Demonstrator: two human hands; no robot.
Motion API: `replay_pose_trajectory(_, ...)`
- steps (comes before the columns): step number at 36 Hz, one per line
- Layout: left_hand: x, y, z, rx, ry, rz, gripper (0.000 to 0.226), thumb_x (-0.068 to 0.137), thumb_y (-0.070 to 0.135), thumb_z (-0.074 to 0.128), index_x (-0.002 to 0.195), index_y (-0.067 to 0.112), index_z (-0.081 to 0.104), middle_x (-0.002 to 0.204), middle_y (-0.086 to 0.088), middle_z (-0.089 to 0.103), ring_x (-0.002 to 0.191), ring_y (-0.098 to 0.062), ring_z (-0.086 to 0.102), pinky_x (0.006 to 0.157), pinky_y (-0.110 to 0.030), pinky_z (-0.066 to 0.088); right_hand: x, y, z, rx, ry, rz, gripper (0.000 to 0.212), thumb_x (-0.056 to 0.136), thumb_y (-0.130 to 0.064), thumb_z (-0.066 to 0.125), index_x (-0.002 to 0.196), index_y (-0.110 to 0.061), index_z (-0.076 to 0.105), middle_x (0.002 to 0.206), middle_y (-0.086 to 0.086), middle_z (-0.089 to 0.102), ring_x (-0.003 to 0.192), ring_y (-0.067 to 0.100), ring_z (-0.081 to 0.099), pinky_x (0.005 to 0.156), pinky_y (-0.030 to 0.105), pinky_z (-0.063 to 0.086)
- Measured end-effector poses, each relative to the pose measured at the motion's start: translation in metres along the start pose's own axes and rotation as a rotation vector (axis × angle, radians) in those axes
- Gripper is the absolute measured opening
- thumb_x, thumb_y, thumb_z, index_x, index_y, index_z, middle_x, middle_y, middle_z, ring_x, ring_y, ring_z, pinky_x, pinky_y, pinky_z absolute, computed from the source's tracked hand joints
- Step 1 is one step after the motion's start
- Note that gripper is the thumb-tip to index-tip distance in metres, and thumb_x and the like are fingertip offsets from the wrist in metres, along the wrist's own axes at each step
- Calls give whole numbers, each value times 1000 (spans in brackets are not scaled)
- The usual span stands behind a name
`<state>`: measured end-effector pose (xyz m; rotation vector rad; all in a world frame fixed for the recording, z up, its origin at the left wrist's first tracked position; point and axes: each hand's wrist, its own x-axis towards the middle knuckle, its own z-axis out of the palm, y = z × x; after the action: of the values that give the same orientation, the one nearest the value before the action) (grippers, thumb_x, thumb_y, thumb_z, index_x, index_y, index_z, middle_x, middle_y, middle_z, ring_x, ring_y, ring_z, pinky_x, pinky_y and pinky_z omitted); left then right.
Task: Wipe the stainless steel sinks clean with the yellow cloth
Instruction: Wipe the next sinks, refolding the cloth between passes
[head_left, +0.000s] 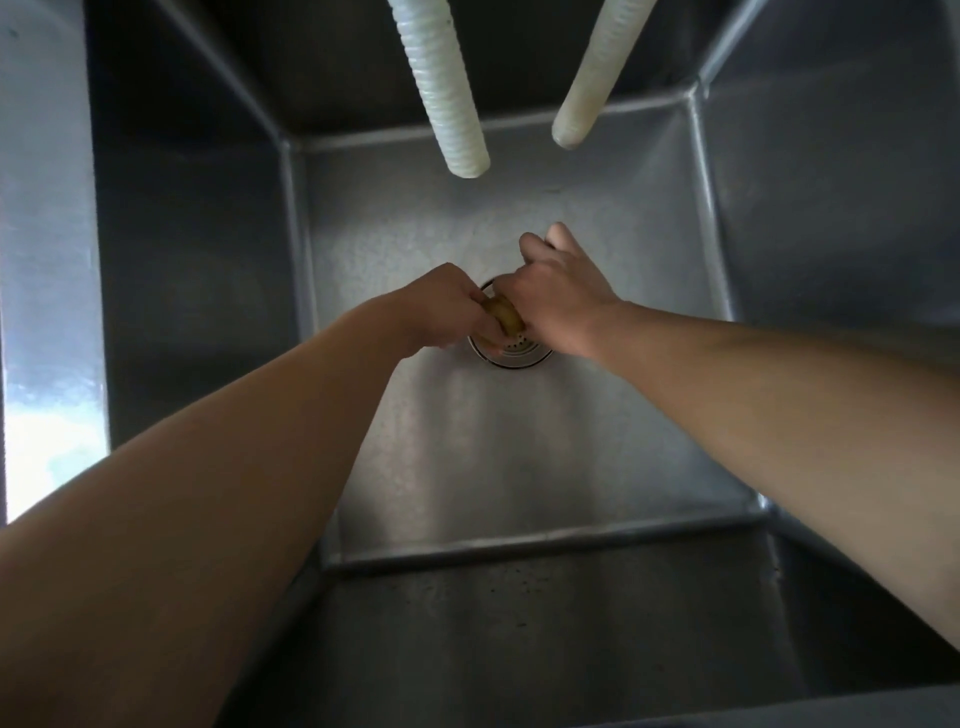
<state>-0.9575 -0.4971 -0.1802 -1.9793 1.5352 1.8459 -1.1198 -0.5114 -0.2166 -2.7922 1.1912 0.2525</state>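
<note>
Both my left hand (441, 306) and right hand (556, 306) grip the bunched yellow cloth (503, 313) over the drain (511, 353) mid-floor of the sink (519, 467), probably wringing it there so water runs off.

A: How much of the yellow cloth (503, 313) shows?
B: Only a twisted bit; the left hand (441, 304) and right hand (558, 299) cover the rest.
A: And the drain (511, 353)?
B: Mostly hidden. Both hoses (441, 88) are cut off at the top.
</note>
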Motion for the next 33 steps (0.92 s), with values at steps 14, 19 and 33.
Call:
replay_pose_trajectory(14, -34, -35, 44, -309, 176, 2, 23, 73, 19, 82, 96, 22, 77, 85, 1, 72, 75, -9, 61, 67, -19, 48, -71, -9, -6, 868, -198, 430, 41, 83, -33, 68, 124, -37, 64, 118, 2, 67, 115, 28, 58, 101, 48, 41)
replay_pose_trajectory(19, -48, -47, 74, -435, 85, -13, 39, 78, 7, 76, 110, 28, 70, 95, 8, 70, 91, -9, 63, 69, -10, 47, -97, -34, 1, 1154, -190, 699, 7, 79, -12, 71, 77, -7, 75, 80, 19, 69, 71, 16, 58, 68, 32, 44)
replay_pose_trajectory(33, -76, -79, 82, -323, 118, -119, 55, 80, -5, 61, 126, 25, 54, 101, -10, 61, 83, -25, 63, 58, -28, 54, -120, -61, -21, 1440, -240, 913, 9, 71, -14, 73, 66, -19, 67, 61, -9, 62, 69, 14, 58, 65, 24, 44)
